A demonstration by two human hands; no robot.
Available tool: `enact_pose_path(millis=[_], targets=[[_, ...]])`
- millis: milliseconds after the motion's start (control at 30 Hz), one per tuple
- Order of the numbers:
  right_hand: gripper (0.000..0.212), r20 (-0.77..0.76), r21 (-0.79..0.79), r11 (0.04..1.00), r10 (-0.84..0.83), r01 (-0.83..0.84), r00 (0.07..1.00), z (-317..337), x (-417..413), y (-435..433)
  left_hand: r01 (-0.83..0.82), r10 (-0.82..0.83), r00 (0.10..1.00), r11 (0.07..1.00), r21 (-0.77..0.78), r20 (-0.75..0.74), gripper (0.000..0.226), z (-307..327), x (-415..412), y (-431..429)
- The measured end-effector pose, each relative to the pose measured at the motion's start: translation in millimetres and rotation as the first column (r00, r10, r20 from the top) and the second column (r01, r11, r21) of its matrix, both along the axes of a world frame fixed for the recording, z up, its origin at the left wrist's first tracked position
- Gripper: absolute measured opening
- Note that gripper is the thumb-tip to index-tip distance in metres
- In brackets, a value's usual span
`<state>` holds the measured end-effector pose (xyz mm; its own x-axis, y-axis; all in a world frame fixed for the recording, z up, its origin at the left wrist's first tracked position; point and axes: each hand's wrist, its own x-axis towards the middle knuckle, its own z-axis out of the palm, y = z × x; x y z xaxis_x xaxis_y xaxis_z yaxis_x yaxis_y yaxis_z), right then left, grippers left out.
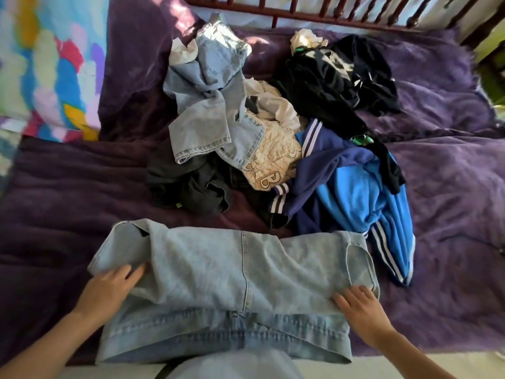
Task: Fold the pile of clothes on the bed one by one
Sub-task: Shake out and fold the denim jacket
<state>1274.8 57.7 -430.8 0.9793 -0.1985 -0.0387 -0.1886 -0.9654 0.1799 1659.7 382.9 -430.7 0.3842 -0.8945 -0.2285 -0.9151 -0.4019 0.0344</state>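
- The jeans (218, 272), pale blue denim, lie folded across the near edge of the bed (451, 187), spread left to right on its purple cover.
- The left hand (109, 285) is at the left side of the jeans. It is open, its fingers (128, 270) fairly straight and touching the denim where a fold lifts. The thumb is hidden, so I cannot tell if it nips the cloth.
- The right hand (360, 307) lies flat and open on the near right corner of the jeans, fingers spread and pressing the cloth down, just inside the hem.
- The pile (273, 149) waits unfolded in the middle of the bed, just beyond the jeans.
- In it, a second pale denim piece (205, 91) sprawls at the far left over a dark grey garment (185, 181).
- A cream top (273, 157) with lettering sits in the centre, and a white top (273, 105) just beyond it.
- A bright blue jacket (355, 192) with white stripes trails to the near right. Its sleeve touches the right end of the jeans.
- A black garment (341, 75) lies at the far right of the pile, with a crumpled white scrap (306, 39) at its far edge.
- A many-coloured pillow (49, 64) lies at the far left.
- A red-brown wooden rail (300, 12) runs along the far side.
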Motion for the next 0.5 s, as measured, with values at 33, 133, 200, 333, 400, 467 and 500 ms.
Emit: enact_pose_path(millis=[33,133,200,333,400,467,500], targets=[[0.025,-0.045,0.025,1.0,-0.014,0.015,0.999,1.8,-0.8,5.0,-0.032,0.032,0.999,0.999,0.003,0.005,0.073,-5.2,-2.3,4.2],[0.031,-0.177,0.122,0.988,-0.068,0.09,0.982,-5.1,-8.2,21.9,-0.06,0.056,0.998,0.988,0.142,0.035,0.076,-11.3,-9.0,10.5],[0.045,-0.224,0.196,0.971,-0.093,0.138,0.97,-14.4,-13.0,35.5,-0.081,0.076,0.997,0.961,0.263,0.028,0.07,-22.9,-12.8,17.3],[0.05,-0.313,0.298,0.934,-0.101,0.199,0.944,-24.4,-26.0,57.0,-0.109,0.122,0.992,0.923,0.368,-0.011,0.07,-25.4,-18.0,27.3],[0.052,-0.337,0.312,0.923,-0.116,0.227,0.935,-27.0,-31.1,62.7,-0.156,0.176,0.984,0.915,0.372,-0.019,0.07,-26.9,-20.3,37.9],[0.054,-0.364,0.339,0.903,-0.132,0.263,0.922,-29.1,-33.8,64.4,-0.169,0.189,0.982,0.916,0.365,-0.02,0.069,-27.0,-28.7,48.1],[0.056,-0.379,0.355,0.892,-0.137,0.28,0.915,-28.9,-32.6,64.8,-0.176,0.198,0.98,0.907,0.382,-0.019,0.068,-23.6,-34.4,50.0]])
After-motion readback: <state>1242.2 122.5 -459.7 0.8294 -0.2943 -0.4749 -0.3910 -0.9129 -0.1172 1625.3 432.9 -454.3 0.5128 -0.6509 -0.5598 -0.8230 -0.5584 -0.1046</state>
